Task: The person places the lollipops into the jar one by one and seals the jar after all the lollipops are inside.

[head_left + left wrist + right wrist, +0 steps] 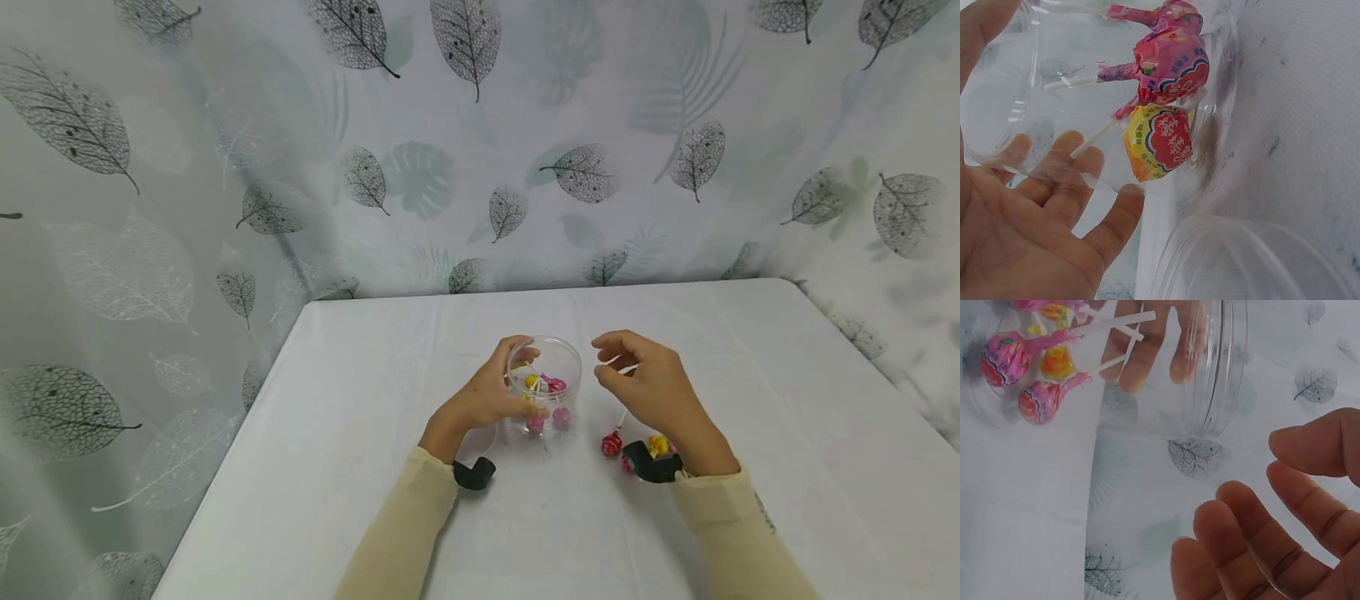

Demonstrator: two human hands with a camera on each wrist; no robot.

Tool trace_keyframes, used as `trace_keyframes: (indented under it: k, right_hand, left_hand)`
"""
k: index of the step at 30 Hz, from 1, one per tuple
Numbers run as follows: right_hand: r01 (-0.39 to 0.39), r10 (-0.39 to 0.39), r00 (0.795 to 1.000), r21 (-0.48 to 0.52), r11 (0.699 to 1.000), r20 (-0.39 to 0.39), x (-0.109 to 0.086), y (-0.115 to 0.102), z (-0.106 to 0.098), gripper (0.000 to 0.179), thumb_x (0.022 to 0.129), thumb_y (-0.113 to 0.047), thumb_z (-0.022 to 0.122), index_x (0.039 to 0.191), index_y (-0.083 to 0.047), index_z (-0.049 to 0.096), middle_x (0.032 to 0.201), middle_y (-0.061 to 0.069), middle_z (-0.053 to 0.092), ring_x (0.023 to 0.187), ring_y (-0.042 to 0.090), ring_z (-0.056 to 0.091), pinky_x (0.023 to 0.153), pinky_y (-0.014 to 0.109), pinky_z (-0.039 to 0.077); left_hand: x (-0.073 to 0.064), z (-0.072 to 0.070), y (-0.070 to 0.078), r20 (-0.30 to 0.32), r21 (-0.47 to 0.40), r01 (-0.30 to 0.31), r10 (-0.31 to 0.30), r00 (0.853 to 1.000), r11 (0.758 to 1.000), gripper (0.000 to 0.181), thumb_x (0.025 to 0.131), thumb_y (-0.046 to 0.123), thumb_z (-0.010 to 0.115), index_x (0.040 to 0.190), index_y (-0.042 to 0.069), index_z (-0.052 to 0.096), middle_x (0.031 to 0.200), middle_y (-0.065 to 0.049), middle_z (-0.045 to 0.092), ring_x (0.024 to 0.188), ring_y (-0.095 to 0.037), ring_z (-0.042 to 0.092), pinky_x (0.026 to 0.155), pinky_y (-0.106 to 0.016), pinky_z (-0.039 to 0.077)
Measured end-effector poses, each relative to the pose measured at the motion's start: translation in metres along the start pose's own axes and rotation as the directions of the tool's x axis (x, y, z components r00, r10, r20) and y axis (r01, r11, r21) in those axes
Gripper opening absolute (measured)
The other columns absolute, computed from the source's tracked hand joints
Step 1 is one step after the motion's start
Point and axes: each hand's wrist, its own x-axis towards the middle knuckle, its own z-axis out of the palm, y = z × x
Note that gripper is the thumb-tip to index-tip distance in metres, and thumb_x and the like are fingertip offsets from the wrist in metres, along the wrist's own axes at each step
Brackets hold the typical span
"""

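Observation:
A clear round jar stands on the table, its top uncovered. My left hand holds it from the left side, thumb in front and fingers behind. Inside lie several wrapped lollipops; the left wrist view shows a yellow lollipop beside a pink lollipop. Just right of the jar's rim, my right hand hovers with loosely bent fingers. Between its thumb and index finger there is a gap, and it holds nothing. Below that hand lies a red lollipop with its stick pointing up and away.
Near my right wrist, a yellow lollipop and others are partly hidden by the black wrist mount. A clear round lid lies by my left wrist. Leaf-patterned curtains hang behind the white table.

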Motion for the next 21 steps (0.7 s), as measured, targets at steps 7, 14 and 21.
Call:
trace_keyframes:
  k: [7,14,21]
  right_hand:
    - [-0.066,0.078,0.990,-0.103,0.993,0.116,0.000,0.006,-0.012,0.017,0.094,-0.010,0.069,0.110,-0.006,0.074,0.102,0.010,0.074,0.091,0.026,0.067,0.070,0.035,0.052]
    - [-0.117,0.182,0.947,-0.242,0.963,0.266,-0.002,0.016,-0.024,0.017,0.090,-0.012,0.071,0.104,-0.003,0.075,0.096,0.010,0.071,0.086,0.027,0.062,0.074,0.043,0.054]
    - [-0.211,0.328,0.869,-0.323,0.923,0.369,-0.009,0.037,-0.028,0.014,0.087,-0.009,0.070,0.099,-0.003,0.074,0.099,0.011,0.070,0.085,0.026,0.060,0.074,0.042,0.053]
  left_hand:
    - [0.000,0.000,-0.001,-0.004,0.009,-0.004,0.004,1.000,1.000,0.105,0.078,0.016,0.094,0.159,0.022,0.026,0.158,-0.003,0.047,0.148,-0.016,0.040,0.118,-0.053,0.035]
    - [0.000,0.001,0.000,-0.009,-0.004,-0.006,0.006,1.000,1.000,0.105,0.078,0.017,0.094,0.158,0.023,0.027,0.160,-0.008,0.046,0.148,-0.018,0.040,0.118,-0.057,0.033]
    - [0.001,0.001,-0.001,-0.014,-0.002,-0.005,0.005,1.000,1.000,0.105,0.078,0.017,0.094,0.158,0.024,0.027,0.160,-0.008,0.046,0.147,-0.020,0.041,0.118,-0.058,0.033]
